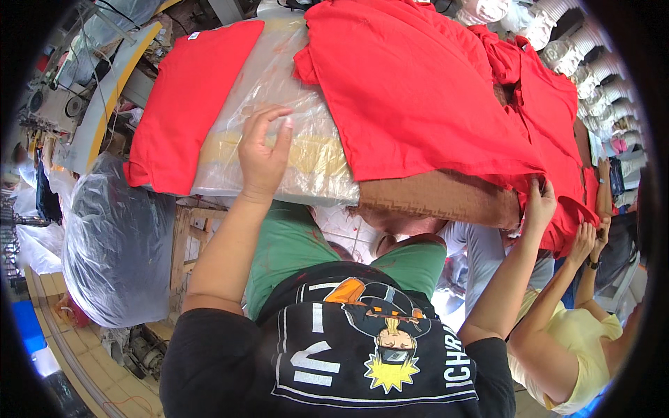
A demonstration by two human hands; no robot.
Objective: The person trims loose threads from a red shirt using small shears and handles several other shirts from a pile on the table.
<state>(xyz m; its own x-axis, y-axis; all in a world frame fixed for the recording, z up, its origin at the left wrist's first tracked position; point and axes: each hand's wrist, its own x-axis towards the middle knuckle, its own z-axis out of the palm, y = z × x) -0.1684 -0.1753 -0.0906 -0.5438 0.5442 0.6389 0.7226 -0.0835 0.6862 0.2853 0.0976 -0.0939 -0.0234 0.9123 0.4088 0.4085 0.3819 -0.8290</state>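
A red T-shirt [418, 97] lies spread over the middle of the table, its lower edge running toward me. At its near right corner my right hand [541, 202] pinches the red fabric between thumb and fingers. My left hand [265, 143] hovers over the clear plastic sheet [306, 115], empty, its fingers bent and apart from the thumb. Left of that hand lies a neatly folded red garment [195, 104] with a small white label at its top edge. Brown patterned cloth [439, 198] shows beneath the spread T-shirt.
At the right, a co-worker's hands [587, 242] hold more red fabric [547, 132]. Several white thread cones [589, 76] line the far right. A large plastic-wrapped bundle [118, 244] stands at the left, below a sewing machine [59, 108] on a yellow-edged table [115, 83].
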